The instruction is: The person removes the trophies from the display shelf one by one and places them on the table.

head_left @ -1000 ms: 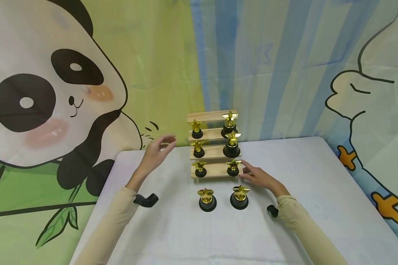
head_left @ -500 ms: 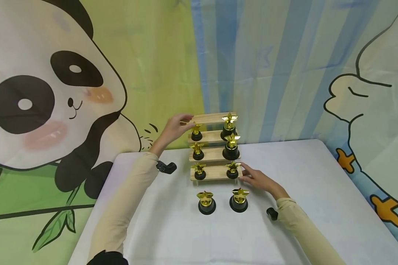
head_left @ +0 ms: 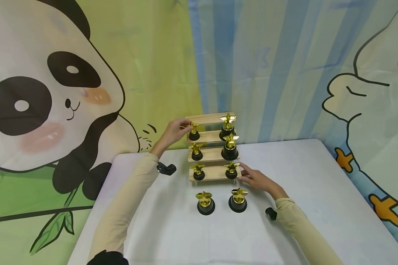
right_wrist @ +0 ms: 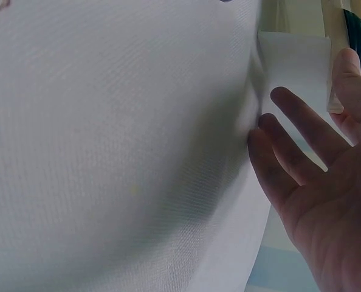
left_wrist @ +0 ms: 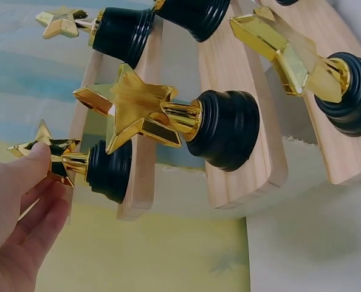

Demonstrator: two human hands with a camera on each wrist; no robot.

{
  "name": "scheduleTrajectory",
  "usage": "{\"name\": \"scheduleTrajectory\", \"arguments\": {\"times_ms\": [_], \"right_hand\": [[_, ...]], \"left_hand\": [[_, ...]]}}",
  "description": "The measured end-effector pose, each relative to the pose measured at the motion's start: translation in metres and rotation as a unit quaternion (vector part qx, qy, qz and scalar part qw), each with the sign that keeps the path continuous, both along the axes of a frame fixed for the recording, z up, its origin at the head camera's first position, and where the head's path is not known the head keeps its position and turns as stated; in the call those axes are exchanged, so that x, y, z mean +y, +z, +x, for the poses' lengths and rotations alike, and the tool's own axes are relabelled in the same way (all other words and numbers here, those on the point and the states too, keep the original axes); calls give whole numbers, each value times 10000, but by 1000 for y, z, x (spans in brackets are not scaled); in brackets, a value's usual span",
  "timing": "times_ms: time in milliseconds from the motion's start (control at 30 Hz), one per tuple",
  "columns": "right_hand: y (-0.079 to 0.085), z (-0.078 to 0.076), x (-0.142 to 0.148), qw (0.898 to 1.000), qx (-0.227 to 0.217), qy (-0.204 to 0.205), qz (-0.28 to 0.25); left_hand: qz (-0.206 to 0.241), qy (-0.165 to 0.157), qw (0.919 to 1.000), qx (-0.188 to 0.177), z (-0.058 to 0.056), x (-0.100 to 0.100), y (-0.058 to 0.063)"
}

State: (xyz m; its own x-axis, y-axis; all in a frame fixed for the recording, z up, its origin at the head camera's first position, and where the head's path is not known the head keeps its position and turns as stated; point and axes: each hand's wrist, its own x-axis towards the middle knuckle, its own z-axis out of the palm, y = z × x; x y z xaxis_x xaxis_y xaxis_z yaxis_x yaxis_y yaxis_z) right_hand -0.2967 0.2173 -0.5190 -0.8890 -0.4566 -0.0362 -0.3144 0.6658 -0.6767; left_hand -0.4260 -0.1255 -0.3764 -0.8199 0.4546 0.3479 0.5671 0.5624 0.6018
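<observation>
A stepped wooden display rack (head_left: 215, 173) holds small star trophies with gold tops and black bases. At its upper left, my left hand (head_left: 173, 134) pinches the gold star of a small trophy (head_left: 194, 136). In the left wrist view, the thumb lies on that star with fingers behind it, and the trophy's black base (left_wrist: 109, 171) sits against the step. My right hand (head_left: 259, 180) grips the right end of the lowest step between thumb and index finger, beside another small trophy (head_left: 231, 173). The right wrist view shows its other fingers (right_wrist: 293, 146) spread.
Two larger trophies stand on the white table (head_left: 192, 239) before the rack: a left trophy (head_left: 206, 207) and a right trophy (head_left: 237, 204). Larger trophies, including one (head_left: 230, 151), stand on the rack's right side. A printed cloth backdrop (head_left: 159, 73) hangs close behind.
My left hand has moved right from beside the rack to the upper-left trophy and now pinches its star. My right hand has stayed at the lowest step's end.
</observation>
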Motion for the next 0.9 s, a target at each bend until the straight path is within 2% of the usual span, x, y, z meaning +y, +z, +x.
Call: {"name": "scheduleTrajectory", "arguments": {"times_ms": [200, 400, 567, 767, 900], "right_hand": [[-2, 0, 0, 10000, -20, 49, 12], [2, 1, 1, 10000, -54, 45, 31], [2, -1, 2, 10000, -47, 16, 64], [1, -2, 0, 9999, 19, 67, 76], [2, -1, 2, 10000, -6, 23, 79]], "left_hand": [[33, 143, 9996, -234, 4, -8, 1], [385, 293, 9978, -442, 13, -23, 8], [492, 307, 9980, -268, 21, -33, 12], [412, 283, 9987, -99, 31, -46, 8], [349, 376, 9987, -7, 37, -58, 5]]}}
